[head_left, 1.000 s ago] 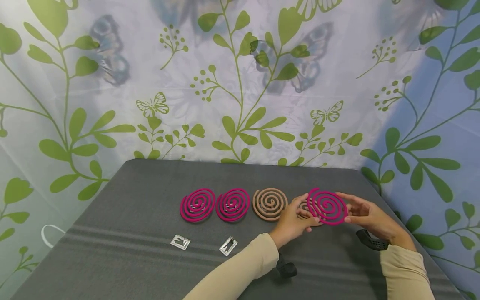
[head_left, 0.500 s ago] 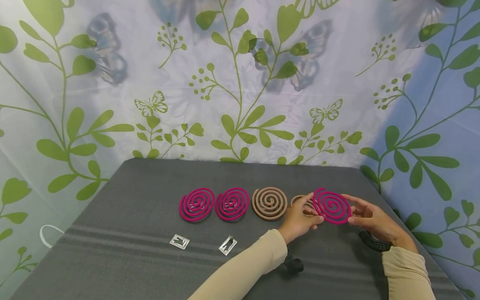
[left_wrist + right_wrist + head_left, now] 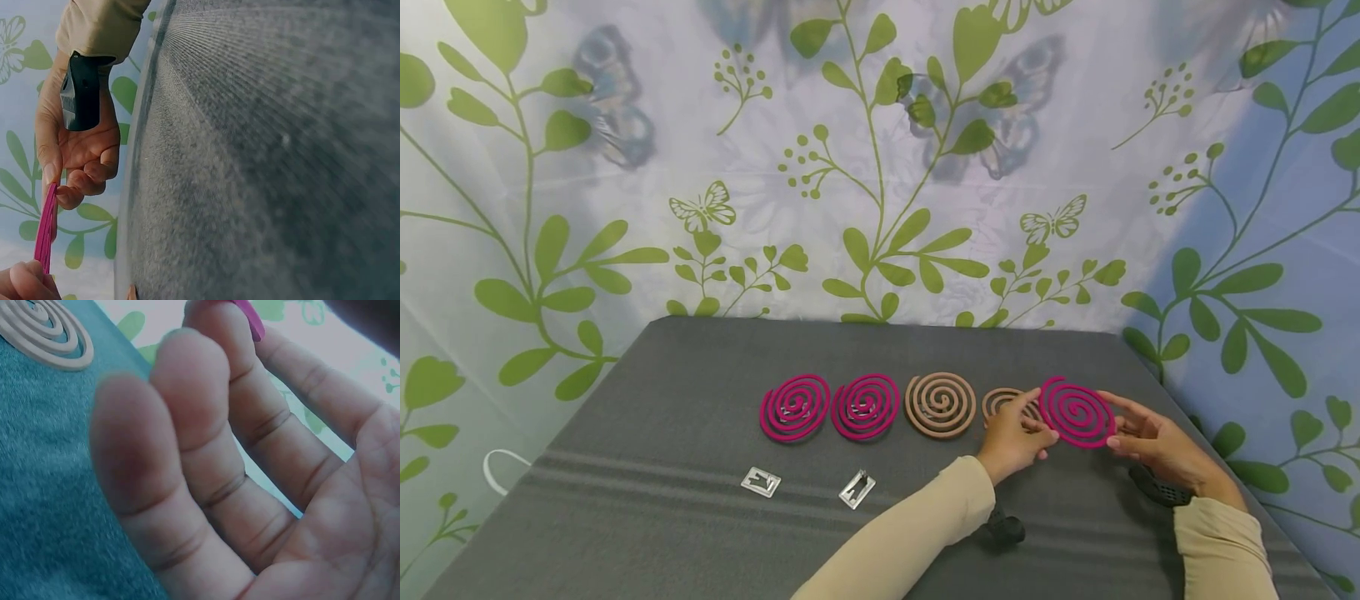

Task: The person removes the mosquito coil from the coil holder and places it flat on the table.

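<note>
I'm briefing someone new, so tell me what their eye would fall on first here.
Most likely the bright magenta spiral pinched between two hands, the left hand and the right hand, over the right part of the grey table. Next, perhaps, the two other magenta spirals and two tan spirals lined up to its left, then the leaf-and-butterfly backdrop behind.

1. L sleeve [image 3: 910,533]: long, plain beige, lightly creased nr cuff.
2. R sleeve [image 3: 1221,542]: same beige, w/ bunched folds, ends abt wrist.
3. L wrist unit [image 3: 1011,529]: small, blk, rounded end, partly hidden.
4. R wrist unit [image 3: 1161,489]: blk, dotted texture; blocky in L wrist view.
5. L hand [image 3: 1015,437] & R hand [image 3: 1165,446]: bare.
</note>
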`<state>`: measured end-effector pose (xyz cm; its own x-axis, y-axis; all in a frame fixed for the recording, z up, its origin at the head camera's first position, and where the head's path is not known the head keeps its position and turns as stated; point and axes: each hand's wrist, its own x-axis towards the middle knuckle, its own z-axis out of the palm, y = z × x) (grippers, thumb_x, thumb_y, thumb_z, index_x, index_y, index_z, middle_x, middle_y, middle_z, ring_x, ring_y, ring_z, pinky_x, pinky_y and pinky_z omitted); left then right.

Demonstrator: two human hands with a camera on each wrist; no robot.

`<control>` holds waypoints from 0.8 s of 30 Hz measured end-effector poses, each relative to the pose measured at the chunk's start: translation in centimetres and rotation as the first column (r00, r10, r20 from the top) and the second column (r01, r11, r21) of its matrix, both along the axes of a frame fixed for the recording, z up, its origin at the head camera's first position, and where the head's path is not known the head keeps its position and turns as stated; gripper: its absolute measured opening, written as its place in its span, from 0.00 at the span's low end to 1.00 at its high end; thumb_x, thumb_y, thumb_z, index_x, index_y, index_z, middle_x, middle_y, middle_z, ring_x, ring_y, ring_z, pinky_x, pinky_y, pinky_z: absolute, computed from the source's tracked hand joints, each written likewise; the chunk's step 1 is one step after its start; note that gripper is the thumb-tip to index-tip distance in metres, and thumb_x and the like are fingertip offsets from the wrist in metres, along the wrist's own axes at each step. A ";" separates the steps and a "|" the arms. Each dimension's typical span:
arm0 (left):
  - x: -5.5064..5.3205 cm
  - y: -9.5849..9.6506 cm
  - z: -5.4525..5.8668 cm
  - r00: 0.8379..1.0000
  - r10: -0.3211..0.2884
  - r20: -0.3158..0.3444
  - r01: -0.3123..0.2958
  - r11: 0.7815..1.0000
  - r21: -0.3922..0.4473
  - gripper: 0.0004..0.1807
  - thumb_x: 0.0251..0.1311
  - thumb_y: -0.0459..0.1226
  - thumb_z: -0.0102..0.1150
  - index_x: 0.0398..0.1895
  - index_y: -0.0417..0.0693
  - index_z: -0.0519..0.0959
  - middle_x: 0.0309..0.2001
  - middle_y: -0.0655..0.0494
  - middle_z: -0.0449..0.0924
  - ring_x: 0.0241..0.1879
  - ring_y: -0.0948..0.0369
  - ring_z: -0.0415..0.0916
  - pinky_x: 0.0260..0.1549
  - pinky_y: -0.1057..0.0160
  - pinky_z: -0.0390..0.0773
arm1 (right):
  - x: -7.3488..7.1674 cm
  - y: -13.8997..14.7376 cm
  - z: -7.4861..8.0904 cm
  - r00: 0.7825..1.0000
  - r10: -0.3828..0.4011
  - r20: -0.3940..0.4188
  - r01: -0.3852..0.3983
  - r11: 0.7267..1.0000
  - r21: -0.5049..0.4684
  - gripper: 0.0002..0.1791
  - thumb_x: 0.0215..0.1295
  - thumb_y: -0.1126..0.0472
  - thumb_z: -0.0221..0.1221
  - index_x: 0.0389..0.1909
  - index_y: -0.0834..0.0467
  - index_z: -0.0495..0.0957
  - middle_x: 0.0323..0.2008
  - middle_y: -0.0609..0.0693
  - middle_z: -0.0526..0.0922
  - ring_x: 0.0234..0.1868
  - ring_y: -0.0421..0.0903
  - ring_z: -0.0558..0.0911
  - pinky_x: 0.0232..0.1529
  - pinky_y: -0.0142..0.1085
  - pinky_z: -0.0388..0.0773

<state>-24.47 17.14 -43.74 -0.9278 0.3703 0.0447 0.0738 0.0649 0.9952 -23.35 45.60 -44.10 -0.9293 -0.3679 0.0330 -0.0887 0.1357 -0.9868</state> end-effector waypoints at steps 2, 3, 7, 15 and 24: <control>-0.1 0.4 -0.1 1.000 0.002 0.015 -0.002 1.000 0.005 0.38 0.68 0.27 0.72 0.80 0.53 0.73 0.28 0.66 0.83 0.16 0.68 0.73 0.16 0.72 0.71 | 0.1 0.2 -0.1 1.000 -0.009 0.002 0.009 1.000 -0.012 0.41 0.76 0.79 0.56 0.71 0.29 0.75 0.45 0.47 0.87 0.44 0.40 0.86 0.44 0.33 0.85; -0.2 0.6 -0.2 1.000 0.002 0.023 -0.002 1.000 0.003 0.37 0.68 0.28 0.72 0.80 0.53 0.73 0.28 0.66 0.82 0.16 0.68 0.73 0.16 0.72 0.71 | 0.2 0.3 -0.2 1.000 -0.012 0.005 0.012 1.000 -0.020 0.41 0.76 0.79 0.56 0.71 0.29 0.75 0.45 0.46 0.87 0.43 0.40 0.86 0.43 0.32 0.85; -0.2 1.0 0.0 0.999 0.009 0.041 -0.008 1.000 -0.013 0.36 0.70 0.28 0.71 0.80 0.53 0.73 0.28 0.65 0.81 0.17 0.67 0.74 0.17 0.71 0.72 | 0.3 0.6 -0.7 1.000 -0.022 0.017 0.023 0.999 -0.040 0.40 0.76 0.79 0.55 0.70 0.29 0.76 0.44 0.45 0.86 0.41 0.39 0.85 0.40 0.31 0.84; -0.5 1.4 0.0 0.995 0.009 0.096 -0.007 1.000 -0.022 0.35 0.71 0.30 0.70 0.79 0.56 0.73 0.31 0.63 0.82 0.20 0.67 0.77 0.19 0.70 0.75 | 0.2 1.1 -1.5 0.996 -0.075 0.041 0.076 0.997 -0.021 0.37 0.77 0.75 0.59 0.68 0.27 0.76 0.41 0.48 0.83 0.38 0.37 0.83 0.38 0.31 0.83; -1.2 1.8 -0.2 0.986 -0.046 0.162 0.047 0.999 -0.005 0.36 0.70 0.27 0.69 0.80 0.52 0.73 0.31 0.63 0.82 0.21 0.67 0.77 0.18 0.72 0.71 | 0.4 1.0 -1.7 0.985 -0.160 0.067 0.161 0.987 -0.011 0.36 0.76 0.74 0.61 0.64 0.26 0.77 0.39 0.43 0.82 0.35 0.36 0.81 0.34 0.29 0.82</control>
<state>-25.62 18.92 -43.99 -0.9043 0.4129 -0.1083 -0.0852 0.0740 0.9936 -22.99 46.62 -45.79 -0.9766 -0.2135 -0.0252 -0.0022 0.1271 -0.9919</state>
